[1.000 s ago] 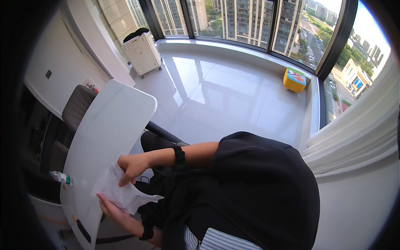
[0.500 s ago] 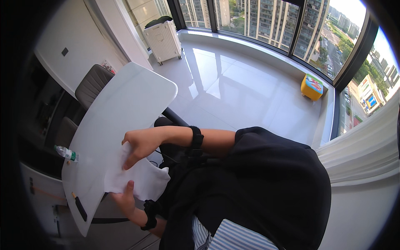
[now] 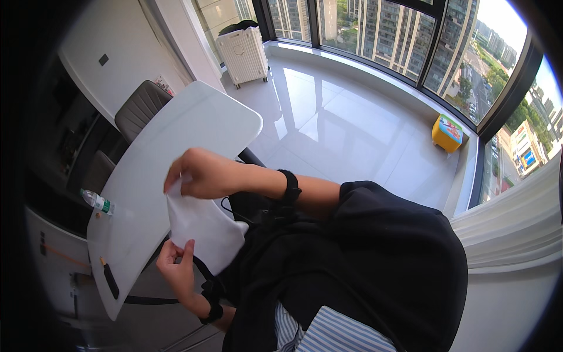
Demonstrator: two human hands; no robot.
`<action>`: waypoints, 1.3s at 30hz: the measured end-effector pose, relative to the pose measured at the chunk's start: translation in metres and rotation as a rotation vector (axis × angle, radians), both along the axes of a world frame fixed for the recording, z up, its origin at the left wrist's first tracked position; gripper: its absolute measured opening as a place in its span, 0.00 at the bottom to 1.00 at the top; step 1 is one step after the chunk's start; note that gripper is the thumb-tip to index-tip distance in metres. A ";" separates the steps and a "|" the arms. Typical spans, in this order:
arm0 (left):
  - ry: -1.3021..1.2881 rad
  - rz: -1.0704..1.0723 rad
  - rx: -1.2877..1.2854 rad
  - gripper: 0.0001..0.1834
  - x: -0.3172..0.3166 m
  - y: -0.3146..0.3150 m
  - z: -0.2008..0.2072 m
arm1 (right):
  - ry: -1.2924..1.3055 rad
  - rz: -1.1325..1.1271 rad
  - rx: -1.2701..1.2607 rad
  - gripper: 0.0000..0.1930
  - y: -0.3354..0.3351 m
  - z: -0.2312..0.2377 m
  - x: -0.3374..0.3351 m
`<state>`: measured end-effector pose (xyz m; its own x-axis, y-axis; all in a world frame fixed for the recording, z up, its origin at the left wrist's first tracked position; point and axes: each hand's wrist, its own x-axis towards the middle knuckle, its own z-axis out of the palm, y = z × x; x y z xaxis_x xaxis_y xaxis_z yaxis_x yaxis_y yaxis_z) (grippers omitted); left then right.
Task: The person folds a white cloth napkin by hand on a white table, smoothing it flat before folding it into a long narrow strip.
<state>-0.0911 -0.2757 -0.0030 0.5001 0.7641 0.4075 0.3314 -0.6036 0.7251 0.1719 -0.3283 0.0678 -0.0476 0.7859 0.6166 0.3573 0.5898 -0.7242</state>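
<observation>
A thin white cloth (image 3: 205, 229), soft and lightly creased, hangs between my two hands near the curved edge of the white table (image 3: 199, 117). At its upper left corner, the fingers and thumb of my right hand (image 3: 202, 173) are pinched on it. Below, my left hand (image 3: 179, 270) grips its lower left edge between thumb and fingers. The right part of the cloth drapes against my dark clothing, ending in a small pointed corner. Black bands circle both wrists.
On the table lie a clear bottle (image 3: 97, 202) with a green label and a slim black object (image 3: 109, 281) with a yellowish tip. Grey chairs (image 3: 141, 110) stand behind it. A white suitcase (image 3: 243, 56) and a yellow stool-like box (image 3: 447, 134) stand near the windows.
My right hand has moved up and changed its grip to the cloth's corner. The cloth now hangs stretched between both hands, off the tabletop. The whole view has shifted slightly.
</observation>
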 end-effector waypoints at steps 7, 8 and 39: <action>-0.358 0.212 -0.040 0.06 0.007 -0.001 0.013 | 0.434 -1.069 1.473 0.13 -0.062 0.050 0.077; -0.374 0.195 -0.037 0.06 0.008 -0.002 0.014 | 0.381 -1.229 1.484 0.13 -0.068 0.051 0.082; -0.305 0.084 -0.221 0.11 0.001 0.004 0.005 | -0.043 -0.978 -0.254 0.15 0.003 -0.108 0.178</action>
<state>-0.0901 -0.2718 0.0022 0.3134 0.8833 0.3487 0.1215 -0.4015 0.9078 0.3502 -0.3252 -0.0399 0.6694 0.5998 0.4383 0.6299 -0.1455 -0.7629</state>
